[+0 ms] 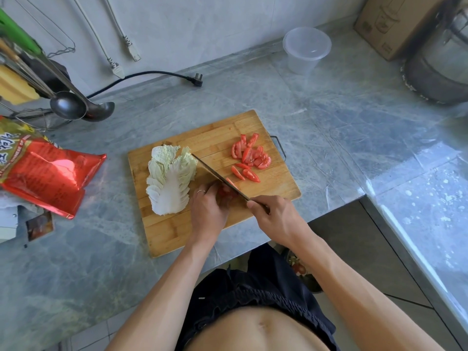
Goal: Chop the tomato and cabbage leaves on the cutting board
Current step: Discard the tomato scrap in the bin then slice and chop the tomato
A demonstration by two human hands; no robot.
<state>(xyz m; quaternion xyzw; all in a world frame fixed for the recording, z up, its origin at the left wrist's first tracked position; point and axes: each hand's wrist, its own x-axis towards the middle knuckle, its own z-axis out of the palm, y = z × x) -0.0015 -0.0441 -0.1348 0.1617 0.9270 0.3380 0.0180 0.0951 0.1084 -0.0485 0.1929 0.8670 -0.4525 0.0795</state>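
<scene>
Tomato piece (pixel 226 191): lower centre of cutting board (pixel 177 231), pinned under curled left hand (pixel 210 211).
Knife (pixel 217 177): gripped by right hand (pixel 276 219), blade running diagonally up-left, just right of left fingers.
Cabbage leaves (pixel 171 178): left, uncut.

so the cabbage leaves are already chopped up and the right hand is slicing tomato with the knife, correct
Not quite: the head view shows the cabbage leaves lying whole and uncut on the cutting board. The rest holds: the right hand is slicing tomato with the knife.
</scene>
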